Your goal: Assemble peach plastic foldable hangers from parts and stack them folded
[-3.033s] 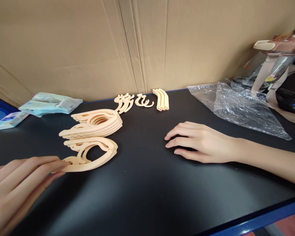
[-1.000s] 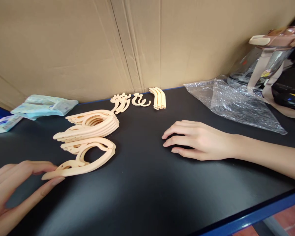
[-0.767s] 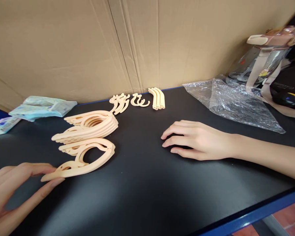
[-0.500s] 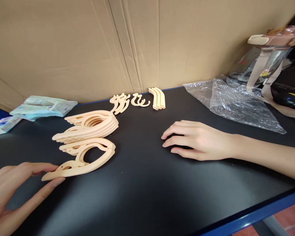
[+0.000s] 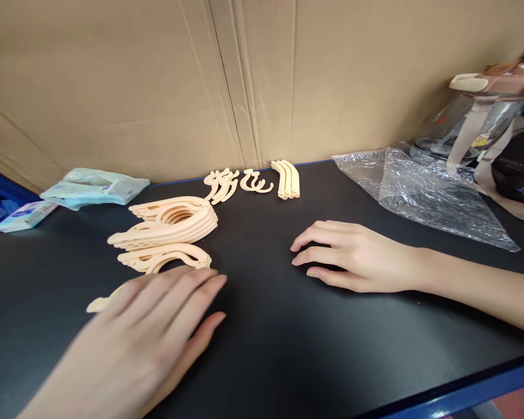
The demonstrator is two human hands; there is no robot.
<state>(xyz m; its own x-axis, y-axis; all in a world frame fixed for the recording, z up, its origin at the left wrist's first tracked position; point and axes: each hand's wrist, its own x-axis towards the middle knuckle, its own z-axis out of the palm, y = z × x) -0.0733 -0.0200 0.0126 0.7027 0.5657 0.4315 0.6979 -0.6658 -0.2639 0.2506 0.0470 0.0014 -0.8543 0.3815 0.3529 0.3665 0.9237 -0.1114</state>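
Observation:
Peach plastic hanger bodies lie in two stacks on the black table: a taller back stack and a lower front stack. My left hand reaches over the front stack with fingers stretched out flat, covering its near part, and holds nothing. My right hand rests palm down on the table to the right, fingers loosely extended and apart from every part. Near the cardboard wall lie small peach hooks and a bunch of curved peach bars.
A crumpled clear plastic bag lies at the right, with a clear jug with a pink lid behind it. Pale blue packets sit at the back left. Cardboard walls the back; the table's blue edge runs along the front.
My left hand has moved from the left end of the front hanger stack forward and right, now lying over that stack. The right hand has stayed still.

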